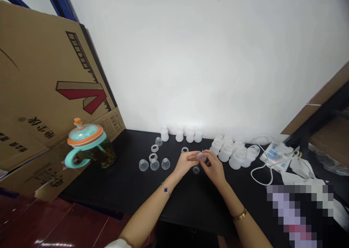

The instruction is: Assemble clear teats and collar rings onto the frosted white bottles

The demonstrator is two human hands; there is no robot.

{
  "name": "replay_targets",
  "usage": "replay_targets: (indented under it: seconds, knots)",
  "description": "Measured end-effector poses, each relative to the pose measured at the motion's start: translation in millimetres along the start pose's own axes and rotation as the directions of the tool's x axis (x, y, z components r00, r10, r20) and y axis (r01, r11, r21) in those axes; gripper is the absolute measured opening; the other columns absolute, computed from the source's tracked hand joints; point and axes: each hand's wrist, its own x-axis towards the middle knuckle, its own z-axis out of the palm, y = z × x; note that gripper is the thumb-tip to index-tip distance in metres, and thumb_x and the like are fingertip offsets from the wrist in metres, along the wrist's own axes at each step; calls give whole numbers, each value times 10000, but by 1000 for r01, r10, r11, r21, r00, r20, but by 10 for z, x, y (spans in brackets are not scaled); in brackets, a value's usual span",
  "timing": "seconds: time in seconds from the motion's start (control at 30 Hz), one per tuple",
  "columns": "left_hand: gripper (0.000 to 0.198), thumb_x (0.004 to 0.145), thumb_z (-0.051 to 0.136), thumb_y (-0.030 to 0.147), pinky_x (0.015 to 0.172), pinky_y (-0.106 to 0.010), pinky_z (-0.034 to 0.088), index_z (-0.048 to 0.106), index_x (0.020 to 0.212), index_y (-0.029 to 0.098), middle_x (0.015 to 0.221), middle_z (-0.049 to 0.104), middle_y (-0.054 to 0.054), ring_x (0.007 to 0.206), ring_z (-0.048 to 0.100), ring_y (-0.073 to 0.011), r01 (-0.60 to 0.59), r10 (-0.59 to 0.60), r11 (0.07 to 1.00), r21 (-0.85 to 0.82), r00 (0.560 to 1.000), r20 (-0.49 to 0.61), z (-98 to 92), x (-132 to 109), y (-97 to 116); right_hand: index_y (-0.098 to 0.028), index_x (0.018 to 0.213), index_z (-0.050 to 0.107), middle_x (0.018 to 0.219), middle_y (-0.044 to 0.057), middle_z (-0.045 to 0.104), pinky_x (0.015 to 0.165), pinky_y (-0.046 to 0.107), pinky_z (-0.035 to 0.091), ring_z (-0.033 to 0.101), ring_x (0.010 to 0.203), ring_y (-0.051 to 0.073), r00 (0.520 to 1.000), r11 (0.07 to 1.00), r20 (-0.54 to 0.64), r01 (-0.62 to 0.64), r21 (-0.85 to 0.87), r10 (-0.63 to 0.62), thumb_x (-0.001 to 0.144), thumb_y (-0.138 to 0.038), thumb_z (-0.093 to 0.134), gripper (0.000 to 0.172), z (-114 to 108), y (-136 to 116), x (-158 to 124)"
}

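Both hands meet above the black table [114, 190], pinching a small translucent bottle collar ring [201, 156] between them. My left hand [187, 163] grips its left side, fingers closed. My right hand [214, 165] closes on the other side with thumb and fingers; they partly hide the piece. Just below lies a clear round nipple [196, 170]. Behind my left hand is a loose collar ring [184, 150]. To the left sit clear dome caps [154, 164] and more rings [155, 148]. Capped baby bottles [225, 151] cluster right of my right hand.
Several white bottles [190, 135] stand along the white wall [201, 59]. A teal-lidded jug [85, 142] is at the left, before a large cardboard box [40, 77]. At the right lie a white cable [253, 177], a power strip [278, 155] and white paper or plastic wrapping [300, 168].
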Motion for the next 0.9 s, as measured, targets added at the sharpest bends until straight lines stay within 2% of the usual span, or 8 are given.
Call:
replay_targets:
  seconds: [0.4, 0.57, 0.9]
  knots:
    - [554, 616, 900, 306, 976, -451, 555, 753, 1123, 135, 1119, 770, -141, 1113, 701, -346, -20, 19, 999, 29, 999, 31, 47, -36, 16, -237, 959, 677, 1090, 83, 709, 542, 268, 532, 698, 828, 193, 997, 997, -75, 6, -75, -11, 952, -323, 569, 137, -27, -42, 8]
    - [556, 679, 869, 354, 964, -456, 562, 735, 1183, 159, 1187, 747, -139, 1157, 680, -352, -49, 46, 996, 71, 998, 51, 52, -53, 52, -243, 1019, 691, 1142, 90, 703, 561, 270, 562, 703, 913, 210, 998, 998, -9, 56, -25, -56, 962, -325, 575, 153, -81, 29, 38]
    - [446, 764, 786, 268, 969, -476, 560, 720, 1185, 135, 1172, 749, -157, 1121, 699, -345, -147, 148, 959, 240, 989, 15, 9, -15, -20, -254, 1086, 666, 1162, 82, 709, 641, 309, 598, 699, 1015, 239, 987, 991, 111, 122, -58, -115, 980, -283, 554, 157, -121, 79, 58]
